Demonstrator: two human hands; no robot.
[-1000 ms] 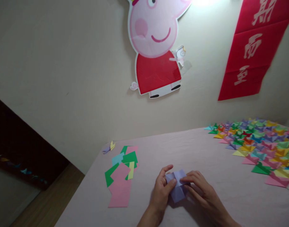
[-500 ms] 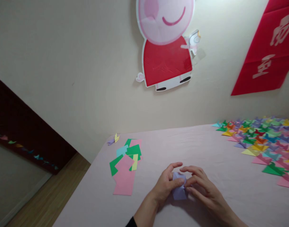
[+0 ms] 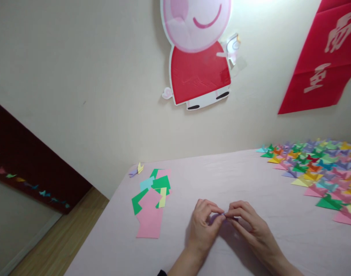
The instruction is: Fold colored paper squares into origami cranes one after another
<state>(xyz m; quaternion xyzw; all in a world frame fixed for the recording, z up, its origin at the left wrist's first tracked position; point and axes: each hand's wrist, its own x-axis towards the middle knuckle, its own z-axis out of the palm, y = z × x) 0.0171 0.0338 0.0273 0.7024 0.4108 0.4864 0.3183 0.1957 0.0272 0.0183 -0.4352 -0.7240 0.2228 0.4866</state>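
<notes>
Purple paper [image 3: 212, 217] tipped nearly edge-on in hands [image 3: 203, 226] [image 3: 252, 227]; pinkish tabletop [image 3: 198, 176], pale wall [image 3: 106, 84].

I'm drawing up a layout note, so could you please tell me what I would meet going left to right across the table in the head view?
Loose paper sheets, the left hand, the right hand, rows of colourful folded paper pieces.

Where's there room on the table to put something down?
The table is bare beyond the left hand and right hand, between the loose sheets and folded papers. Another patch lies between the right hand and folded papers. It's crowded where folded papers pack together and sheets overlap.
</notes>
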